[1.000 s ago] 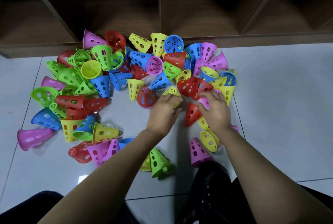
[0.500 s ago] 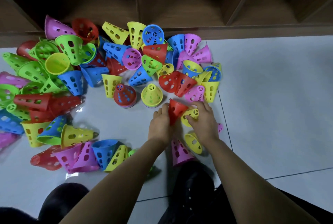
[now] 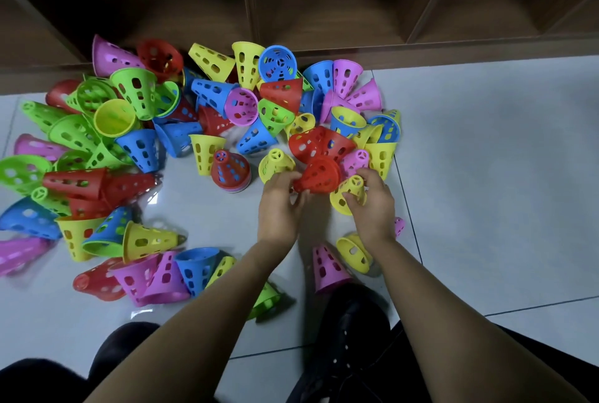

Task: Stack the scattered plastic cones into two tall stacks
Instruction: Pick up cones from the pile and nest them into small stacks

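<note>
Pale tiled floor [image 3: 486, 175] carries everything; dark wooden shelf unit [image 3: 324, 13] runs along its far edge. Scattered cones [image 3: 207, 91], perforated plastic in red, yellow, green, blue & pink, spread from the shelf's foot over the far-left part of the floor & down the left side twd the near edge; most lie on their sides, some nested or overlapping.

Both forearms reach in from the near edge twd mid-floor; black shoe [image 3: 346, 338] sits at the near edge betw. them.

Left hand [image 3: 280, 205] has fingers curled, pinching the narrow end of a red cone [image 3: 319, 175]; that cone is tilted, wide rim facing away, at the near-right fringe of the pile. Right hand [image 3: 372, 205] is just beside it, fingers curled round a yellow cone [image 3: 348, 193], tilted w/ its spoked narrow end up; touching the red cone or only v. close, can't tell.

Short stack [image 3: 230, 172], red on top w/ a few rims showing under it, stands upright left of the left hand; upright yellow cone [image 3: 275, 164] stands betw. that stack & the held red cone, just beyond the left fingertips; pink cone [image 3: 327, 268] stands upright betw. the forearms, near the shoe; side-lying yellow cone [image 3: 353, 252] rests by the right wrist.
</note>
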